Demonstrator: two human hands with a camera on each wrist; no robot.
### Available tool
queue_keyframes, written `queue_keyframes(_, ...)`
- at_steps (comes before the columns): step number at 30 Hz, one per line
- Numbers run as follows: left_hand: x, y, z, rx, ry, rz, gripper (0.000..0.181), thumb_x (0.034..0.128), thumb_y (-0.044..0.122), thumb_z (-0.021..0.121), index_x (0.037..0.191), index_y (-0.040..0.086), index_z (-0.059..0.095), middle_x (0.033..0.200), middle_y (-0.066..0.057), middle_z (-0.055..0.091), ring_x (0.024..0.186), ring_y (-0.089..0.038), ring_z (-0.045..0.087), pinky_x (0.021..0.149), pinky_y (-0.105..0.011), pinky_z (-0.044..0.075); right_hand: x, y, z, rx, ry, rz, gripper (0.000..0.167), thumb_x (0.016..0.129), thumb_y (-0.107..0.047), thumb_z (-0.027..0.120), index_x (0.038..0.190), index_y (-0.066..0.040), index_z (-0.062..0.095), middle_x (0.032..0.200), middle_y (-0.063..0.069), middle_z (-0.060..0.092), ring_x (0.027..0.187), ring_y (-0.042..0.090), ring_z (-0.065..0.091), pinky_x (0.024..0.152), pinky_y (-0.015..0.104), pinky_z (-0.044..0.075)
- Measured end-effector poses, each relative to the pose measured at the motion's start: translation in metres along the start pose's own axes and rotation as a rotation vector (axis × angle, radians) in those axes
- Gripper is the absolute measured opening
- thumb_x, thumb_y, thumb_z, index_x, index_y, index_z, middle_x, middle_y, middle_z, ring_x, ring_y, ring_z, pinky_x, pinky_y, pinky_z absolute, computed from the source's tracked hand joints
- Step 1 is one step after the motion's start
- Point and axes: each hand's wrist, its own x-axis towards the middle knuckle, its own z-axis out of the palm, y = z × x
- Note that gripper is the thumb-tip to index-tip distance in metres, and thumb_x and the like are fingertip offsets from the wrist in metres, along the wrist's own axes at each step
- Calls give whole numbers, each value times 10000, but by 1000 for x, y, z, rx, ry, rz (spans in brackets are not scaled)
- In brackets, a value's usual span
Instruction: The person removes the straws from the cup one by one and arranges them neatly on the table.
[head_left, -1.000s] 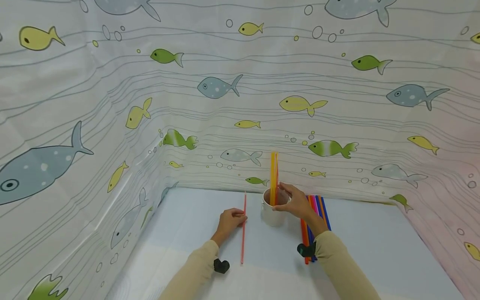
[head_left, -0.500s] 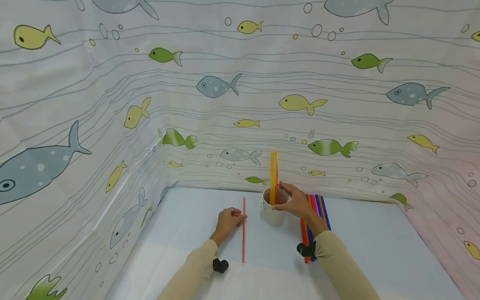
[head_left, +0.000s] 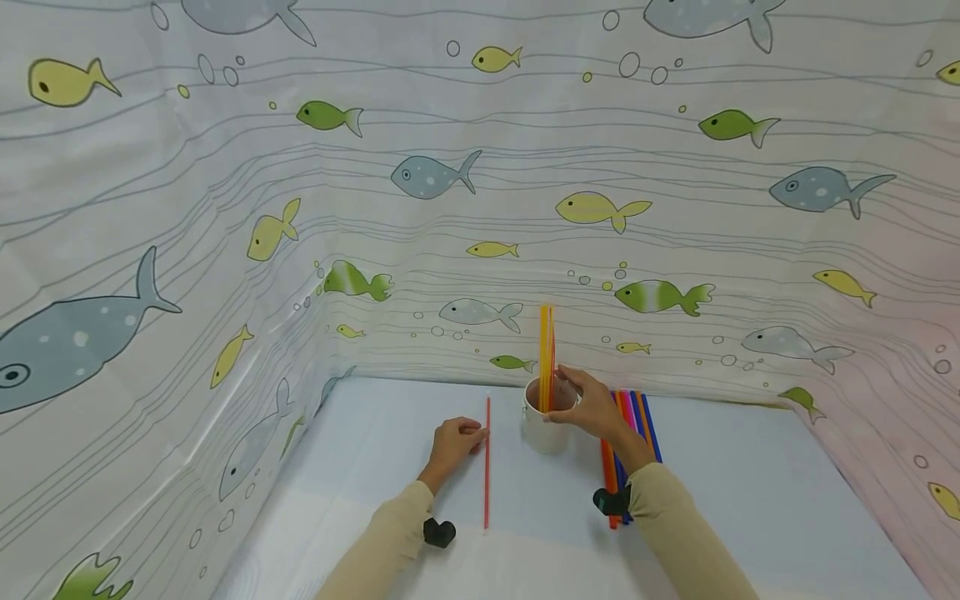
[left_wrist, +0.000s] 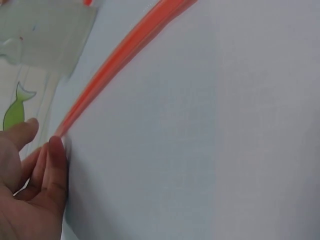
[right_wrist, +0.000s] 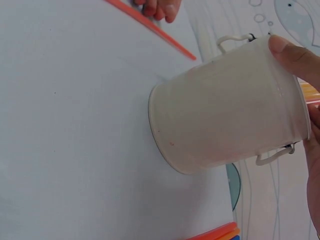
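Note:
A red drinking straw (head_left: 487, 467) lies lengthwise on the table to the left of a small white metal bucket (head_left: 546, 433). My left hand (head_left: 454, 445) is beside this straw; in the left wrist view its fingertips touch the straw (left_wrist: 120, 57) while the thumb stands apart. My right hand (head_left: 592, 405) grips the bucket by its rim, thumb on the outside wall. Yellow and orange-red straws (head_left: 546, 350) stand upright in the bucket, close to the right fingers. The right wrist view shows the bucket (right_wrist: 225, 110) with its two side handles.
A bundle of orange, pink and blue straws (head_left: 647, 421) lies right of the bucket, partly under the right forearm. The white-covered table (head_left: 360, 467) ends at a fish-print curtain (head_left: 420, 250) behind and at both sides.
My left thumb and fingers, earlier over the red straw, have drawn back slightly to its left. The straw has shifted a little toward me and straightened. The right hand stays on the bucket.

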Motion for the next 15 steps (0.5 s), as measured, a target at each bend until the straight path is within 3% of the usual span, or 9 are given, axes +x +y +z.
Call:
queue_keyframes(8,11,5,-1,-8,7,22,230,888,110,723,1048,-52,692,838,-75,695,686,-180,679,625,-256,575,-1,0,1,1,8,11,1024,659,-353,908,1503,-116,378,1429,22,503,1375,298,395,1070,487,370)
queue_keyframes(15,31,31,-2,-68,1,73,229,896,77,705,1073,-66,686,907,-117,708,800,-275,703,668,-288,597,0,-2,0,8,7,7,1022,658,-358,908,1499,-108,385,1429,38,504,1373,319,392,1070,502,369)
